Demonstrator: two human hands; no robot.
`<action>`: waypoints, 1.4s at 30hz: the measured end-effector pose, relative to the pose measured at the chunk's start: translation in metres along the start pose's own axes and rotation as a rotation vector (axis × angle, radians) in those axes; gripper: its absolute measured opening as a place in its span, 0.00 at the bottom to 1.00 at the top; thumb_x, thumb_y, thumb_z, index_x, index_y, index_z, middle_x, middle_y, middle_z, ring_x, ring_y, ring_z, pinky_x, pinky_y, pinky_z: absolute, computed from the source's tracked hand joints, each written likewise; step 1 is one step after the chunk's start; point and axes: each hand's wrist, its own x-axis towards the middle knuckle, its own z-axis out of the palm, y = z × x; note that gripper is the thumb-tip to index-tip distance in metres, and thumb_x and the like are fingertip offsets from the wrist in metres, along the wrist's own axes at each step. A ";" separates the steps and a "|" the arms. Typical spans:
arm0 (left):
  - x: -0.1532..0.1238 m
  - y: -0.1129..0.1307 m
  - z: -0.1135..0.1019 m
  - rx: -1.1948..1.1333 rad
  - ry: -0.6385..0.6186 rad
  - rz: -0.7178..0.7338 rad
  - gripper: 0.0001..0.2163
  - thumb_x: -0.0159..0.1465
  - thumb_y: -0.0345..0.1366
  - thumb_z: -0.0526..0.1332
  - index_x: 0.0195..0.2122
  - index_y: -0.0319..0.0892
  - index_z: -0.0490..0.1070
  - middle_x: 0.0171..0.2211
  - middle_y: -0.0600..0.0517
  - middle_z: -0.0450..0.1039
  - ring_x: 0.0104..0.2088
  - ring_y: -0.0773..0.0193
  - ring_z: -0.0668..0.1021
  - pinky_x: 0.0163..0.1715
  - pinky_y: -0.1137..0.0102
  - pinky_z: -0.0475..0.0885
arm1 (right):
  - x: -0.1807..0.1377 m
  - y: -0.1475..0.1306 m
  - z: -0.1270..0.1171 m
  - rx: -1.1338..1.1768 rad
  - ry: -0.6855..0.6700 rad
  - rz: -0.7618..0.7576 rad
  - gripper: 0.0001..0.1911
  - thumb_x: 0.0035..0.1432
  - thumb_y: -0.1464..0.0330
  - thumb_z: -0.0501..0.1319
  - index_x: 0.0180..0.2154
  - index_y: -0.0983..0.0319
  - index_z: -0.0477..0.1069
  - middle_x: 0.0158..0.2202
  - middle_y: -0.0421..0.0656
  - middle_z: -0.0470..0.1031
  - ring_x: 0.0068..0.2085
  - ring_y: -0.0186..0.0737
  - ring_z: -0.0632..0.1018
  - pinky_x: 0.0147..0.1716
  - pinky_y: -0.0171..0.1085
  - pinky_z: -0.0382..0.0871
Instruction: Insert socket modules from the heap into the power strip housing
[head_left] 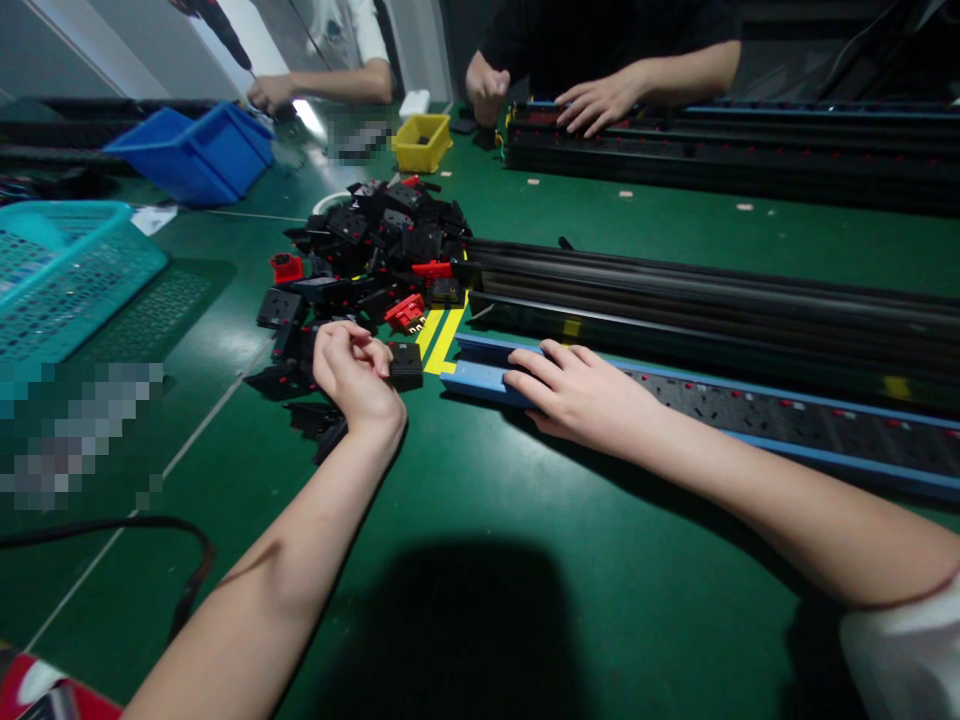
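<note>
My left hand is curled, its fingers pinching a small black socket module at the near edge of a heap of black and red socket modules. My right hand lies flat with fingers spread on the left end of a long blue power strip rail that runs off to the right across the green table. A yellow-striped tape patch sits between the heap and the rail's end.
Long black rails lie behind the blue one. A teal basket stands at left, blue bins and a yellow bin farther back. Two other people's hands work at the far side. A black cable loops near left.
</note>
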 end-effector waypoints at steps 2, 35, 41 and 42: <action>-0.001 -0.001 0.000 0.034 -0.005 0.005 0.11 0.68 0.29 0.40 0.29 0.44 0.55 0.17 0.62 0.51 0.15 0.77 0.58 0.23 0.69 0.49 | 0.000 0.000 0.000 0.000 0.003 -0.001 0.22 0.66 0.68 0.58 0.60 0.64 0.65 0.65 0.54 0.66 0.58 0.61 0.70 0.46 0.47 0.68; -0.016 0.002 0.006 0.180 -0.239 0.064 0.05 0.71 0.39 0.49 0.40 0.45 0.60 0.21 0.59 0.65 0.27 0.64 0.76 0.40 0.65 0.75 | 0.000 0.000 0.000 0.009 -0.003 0.002 0.21 0.67 0.68 0.57 0.60 0.64 0.64 0.64 0.53 0.66 0.58 0.62 0.70 0.46 0.47 0.68; -0.020 -0.004 -0.003 0.675 -0.227 0.173 0.12 0.62 0.37 0.62 0.45 0.44 0.63 0.48 0.45 0.69 0.51 0.54 0.73 0.56 0.57 0.68 | 0.000 -0.001 0.000 0.010 -0.004 0.003 0.22 0.66 0.68 0.57 0.60 0.64 0.64 0.64 0.52 0.66 0.58 0.62 0.70 0.46 0.48 0.69; -0.020 -0.005 -0.004 0.773 -0.243 0.144 0.14 0.61 0.38 0.62 0.46 0.44 0.63 0.49 0.43 0.68 0.53 0.51 0.71 0.58 0.54 0.66 | 0.000 -0.001 0.001 0.010 -0.005 0.002 0.22 0.66 0.68 0.57 0.60 0.64 0.64 0.64 0.52 0.66 0.58 0.62 0.70 0.46 0.48 0.69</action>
